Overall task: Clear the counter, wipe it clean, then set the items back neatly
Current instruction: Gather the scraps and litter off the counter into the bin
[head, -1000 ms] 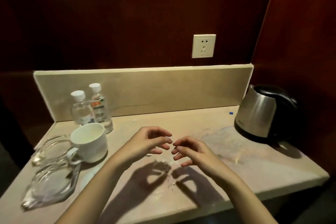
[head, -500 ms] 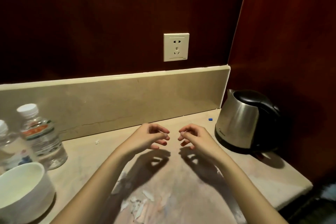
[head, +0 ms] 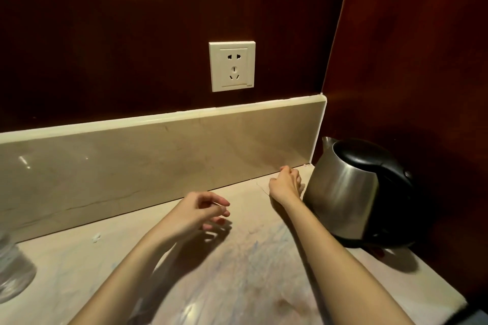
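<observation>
Right hand (head: 286, 184) fingers curled at backsplash (head: 158, 163) — left hand (head: 200, 210) loose.

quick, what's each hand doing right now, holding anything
Left hand: open, fingers loosely curled, holding nothing.
Right hand: by the kettle; cannot tell whether it pinches anything.

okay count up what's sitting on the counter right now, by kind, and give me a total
Kettle: 1
Water bottle: 1, partly cut off at the left edge
Small white scrap: 1
Total: 3
</observation>
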Action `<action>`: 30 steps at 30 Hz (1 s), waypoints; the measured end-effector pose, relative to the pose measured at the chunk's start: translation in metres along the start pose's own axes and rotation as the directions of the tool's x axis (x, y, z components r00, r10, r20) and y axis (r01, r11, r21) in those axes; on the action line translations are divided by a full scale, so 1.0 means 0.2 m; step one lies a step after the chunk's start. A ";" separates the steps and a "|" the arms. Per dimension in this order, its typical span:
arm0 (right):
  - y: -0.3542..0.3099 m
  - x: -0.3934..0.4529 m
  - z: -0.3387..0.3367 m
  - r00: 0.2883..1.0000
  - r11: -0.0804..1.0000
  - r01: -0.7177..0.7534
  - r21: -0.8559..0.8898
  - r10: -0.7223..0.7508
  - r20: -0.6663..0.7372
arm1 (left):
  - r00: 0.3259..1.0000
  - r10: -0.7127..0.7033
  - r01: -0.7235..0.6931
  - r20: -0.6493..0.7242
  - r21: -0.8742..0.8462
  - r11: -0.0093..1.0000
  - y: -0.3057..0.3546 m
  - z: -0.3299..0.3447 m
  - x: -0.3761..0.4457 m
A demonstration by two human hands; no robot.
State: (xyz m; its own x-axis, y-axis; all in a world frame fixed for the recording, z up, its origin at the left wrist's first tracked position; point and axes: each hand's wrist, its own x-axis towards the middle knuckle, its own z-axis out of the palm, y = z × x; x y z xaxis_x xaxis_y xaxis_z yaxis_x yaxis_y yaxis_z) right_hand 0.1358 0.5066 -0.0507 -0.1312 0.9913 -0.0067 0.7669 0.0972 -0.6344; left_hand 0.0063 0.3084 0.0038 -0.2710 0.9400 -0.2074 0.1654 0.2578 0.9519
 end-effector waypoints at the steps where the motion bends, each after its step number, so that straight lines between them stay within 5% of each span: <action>1: 0.02 0.01 0.01 1.000 1.000 0.007 -0.015 -0.007 -0.005 | 1.000 0.003 -0.003 0.000 0.000 1.000 0.00 -0.01 0.00; 8: 0.07 -0.01 0.03 0.982 0.976 0.178 0.125 -0.167 -0.088 | 1.000 -0.008 0.008 -0.021 0.003 1.000 -0.02 -0.03 -0.02; 17: 0.05 -0.37 0.04 0.918 0.847 0.335 0.414 -0.392 0.060 | 0.999 -0.020 0.020 -0.038 -0.013 1.000 -0.07 -0.03 -0.08; 22: 0.04 -0.64 0.01 0.811 0.763 0.284 0.580 -0.514 0.279 | 0.999 -0.022 0.022 -0.050 0.008 1.000 -0.10 -0.06 -0.16; 30: -0.02 -0.97 0.03 0.595 0.715 0.333 0.615 -0.665 0.451 | 0.989 -0.044 0.027 -0.144 -0.121 0.992 -0.18 -0.22 -0.38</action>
State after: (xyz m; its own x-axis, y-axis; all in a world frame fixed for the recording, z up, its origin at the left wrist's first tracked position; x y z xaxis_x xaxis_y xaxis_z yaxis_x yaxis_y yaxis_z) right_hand 0.1533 0.3134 -0.0517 -0.8714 0.4855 0.0694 0.1180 0.3449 -0.9312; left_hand -0.0204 0.2187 -0.0044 -0.4114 0.8858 -0.2148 0.0423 0.2540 0.9663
